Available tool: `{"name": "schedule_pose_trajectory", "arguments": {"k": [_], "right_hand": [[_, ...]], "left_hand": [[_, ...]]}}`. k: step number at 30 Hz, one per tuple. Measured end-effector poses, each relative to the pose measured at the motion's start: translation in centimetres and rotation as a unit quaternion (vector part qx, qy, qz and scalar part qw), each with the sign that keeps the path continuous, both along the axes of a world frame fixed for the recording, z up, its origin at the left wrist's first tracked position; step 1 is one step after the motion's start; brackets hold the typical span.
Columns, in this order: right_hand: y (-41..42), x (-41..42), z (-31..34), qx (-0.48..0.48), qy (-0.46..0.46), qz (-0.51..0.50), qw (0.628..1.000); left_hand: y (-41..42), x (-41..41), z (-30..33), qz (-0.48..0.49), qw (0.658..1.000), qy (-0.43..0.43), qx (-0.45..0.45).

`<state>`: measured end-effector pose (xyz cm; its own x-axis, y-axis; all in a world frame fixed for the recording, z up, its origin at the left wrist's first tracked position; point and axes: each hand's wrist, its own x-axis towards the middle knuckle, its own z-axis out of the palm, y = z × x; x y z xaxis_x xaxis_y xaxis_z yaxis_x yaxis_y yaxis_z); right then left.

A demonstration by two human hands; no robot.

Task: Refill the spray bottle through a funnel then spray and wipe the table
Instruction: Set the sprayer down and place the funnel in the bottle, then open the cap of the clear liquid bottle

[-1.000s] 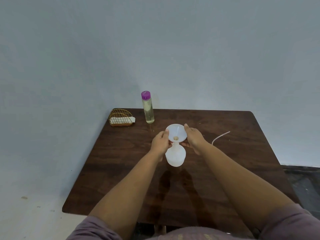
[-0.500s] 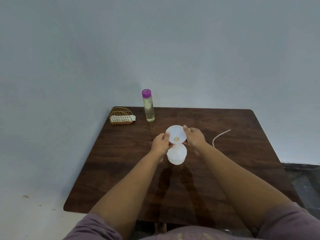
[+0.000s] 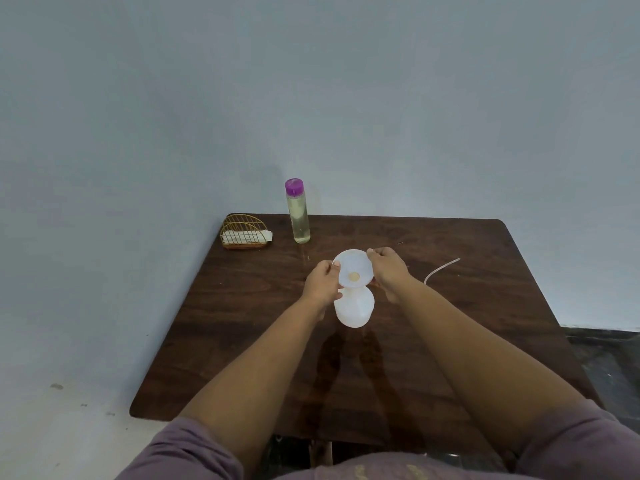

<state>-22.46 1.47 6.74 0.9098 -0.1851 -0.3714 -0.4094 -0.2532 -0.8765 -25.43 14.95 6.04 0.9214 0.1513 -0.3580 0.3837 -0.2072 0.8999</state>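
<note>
Sitting funnel (image 3: 353,268) atop spray bottle (image 3: 355,308)

No readable text, label, brand, number or sign anywhere. Tall clear bottle with purple cap (image 3: 297,211): pale yellow liquid inside, faint patch on wall too blurred to read. White translucent plastic spray bottle (image 3: 354,308) and white plastic funnel (image 3: 353,268): plain surfaces, no print visible. White folded item in gold wire basket (image 3: 244,233): no legible marking.
</note>
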Motion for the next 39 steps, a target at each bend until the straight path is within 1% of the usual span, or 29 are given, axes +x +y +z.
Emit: {"name": "schedule_pose_trajectory", "arguments": {"k": [6,9,15,19,24,28,31,36,37,39], "right_hand": [[-0.7,-0.7,0.2,-0.039,-0.017,0.010,0.999],[-1.3,-1.2,0.4,-0.088,-0.037,0.039,0.995],[-1.8,-0.7,1.6,-0.241,-0.110,0.101,0.959],[-1.0,0.2,3.5,-0.298,-0.153,0.109,0.936],[1.1,2.8,5.2,-0.329,-0.198,0.153,0.911],[3.5,6.7,6.7,-0.326,-0.226,0.189,0.898],[5.6,10.0,7.5,-0.323,-0.229,0.215,0.893],[9.0,15.4,8.1,-0.339,-0.212,0.259,0.879],[9.7,16.4,8.0,-0.343,-0.206,0.268,0.876],[10.9,18.3,7.7,-0.347,-0.191,0.295,0.870]], "left_hand": [[0.3,-0.1,0.2,0.018,1.000,0.001,0.004],[0.5,-0.4,0.8,0.036,0.999,-0.012,0.014],[1.7,-0.6,2.5,0.055,0.995,-0.052,0.061],[3.4,0.5,3.9,0.057,0.988,-0.092,0.105],[6.0,3.0,5.5,0.063,0.981,-0.132,0.129],[8.1,6.9,6.1,0.065,0.981,-0.128,0.128],[9.0,10.1,6.2,0.047,0.980,-0.121,0.154],[10.8,15.2,4.9,-0.024,0.960,-0.102,0.259],[11.1,16.3,4.5,-0.033,0.958,-0.098,0.268],[11.3,18.1,4.0,-0.044,0.960,-0.097,0.258]]}}
